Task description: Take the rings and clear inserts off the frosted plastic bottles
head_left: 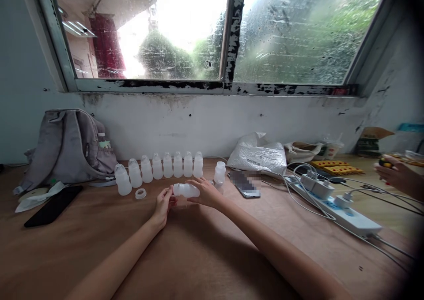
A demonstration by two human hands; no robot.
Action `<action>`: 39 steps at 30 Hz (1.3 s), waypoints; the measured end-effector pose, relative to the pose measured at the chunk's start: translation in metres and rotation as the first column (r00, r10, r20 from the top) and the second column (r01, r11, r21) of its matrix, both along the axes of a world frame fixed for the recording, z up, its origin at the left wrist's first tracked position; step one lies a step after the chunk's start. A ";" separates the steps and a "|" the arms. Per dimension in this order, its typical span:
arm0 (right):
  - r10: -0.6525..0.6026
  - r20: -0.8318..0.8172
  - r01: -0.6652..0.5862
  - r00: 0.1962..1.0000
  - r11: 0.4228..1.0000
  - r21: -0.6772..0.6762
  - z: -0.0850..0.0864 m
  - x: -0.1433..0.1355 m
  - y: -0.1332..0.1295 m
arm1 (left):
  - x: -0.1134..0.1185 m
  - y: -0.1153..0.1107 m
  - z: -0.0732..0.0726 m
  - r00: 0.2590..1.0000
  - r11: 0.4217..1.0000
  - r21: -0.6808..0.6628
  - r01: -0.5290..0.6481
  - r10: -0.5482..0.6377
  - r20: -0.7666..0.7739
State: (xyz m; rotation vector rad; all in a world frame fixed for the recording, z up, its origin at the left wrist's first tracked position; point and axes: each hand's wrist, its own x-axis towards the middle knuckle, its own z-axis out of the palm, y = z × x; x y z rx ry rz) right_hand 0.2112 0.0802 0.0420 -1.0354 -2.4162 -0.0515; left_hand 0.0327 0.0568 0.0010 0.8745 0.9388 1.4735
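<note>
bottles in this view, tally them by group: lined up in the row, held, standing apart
Bottles in the row: 8
Held bottle: 1
Bottle standing apart: 1
Total: 10

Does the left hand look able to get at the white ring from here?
Probably yes: the white ring lies beside the left hand with nothing visible in between, though that hand's fingers are busy at the held bottle.

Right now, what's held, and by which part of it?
A frosted white plastic bottle, sideways: right hand grips its body; left hand at neck end, grip unclear.
</note>
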 end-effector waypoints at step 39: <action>-0.026 0.097 0.023 0.995 0.999 0.032 0.006 0.004 -0.002 | -0.003 0.001 0.000 0.999 0.992 0.127 0.027 -0.022 -0.045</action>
